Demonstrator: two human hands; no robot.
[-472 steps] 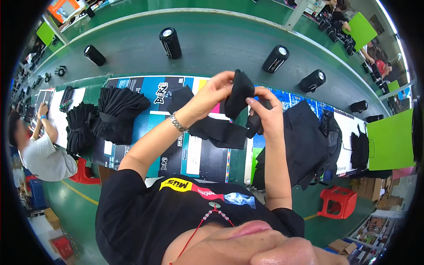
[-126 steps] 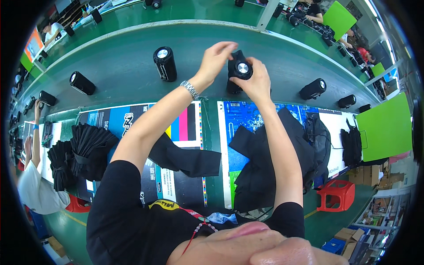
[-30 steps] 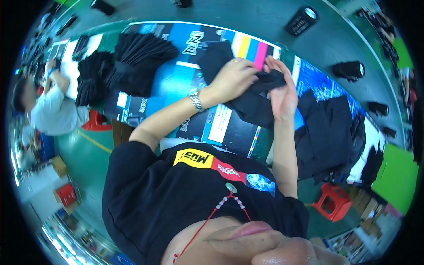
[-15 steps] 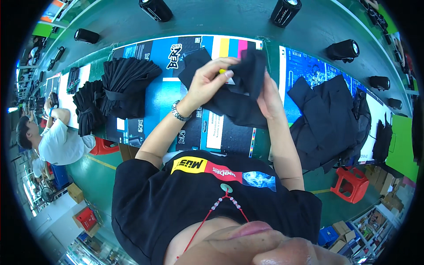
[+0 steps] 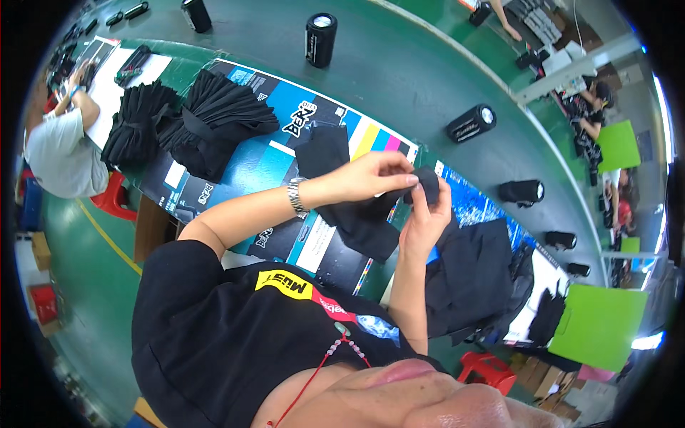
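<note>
Above the printed sheets, my left hand (image 5: 367,177) and my right hand (image 5: 426,214) meet at a small black cloth piece (image 5: 427,185). My right thumb and fingers pinch it, and my left fingertips are closed on its near edge. Another black cloth piece (image 5: 367,232) lies flat below my hands, partly covered by my left wrist. To the left are fanned bundles of black cloth (image 5: 214,128), each gathered by a band. A loose pile of black cloth (image 5: 471,267) lies to the right of my right forearm.
Black cylindrical speakers, one of them upright (image 5: 321,39), stand and lie along the green conveyor (image 5: 399,78) beyond the table. A person in a light shirt (image 5: 64,157) sits at the left. Red stools (image 5: 487,371) stand by the table, and a green panel (image 5: 598,324) is at the right.
The view has turned, so the table now slants down to the right. My hands have come together, pinching a small part of cloth; the larger piece they held up before is no longer raised.
</note>
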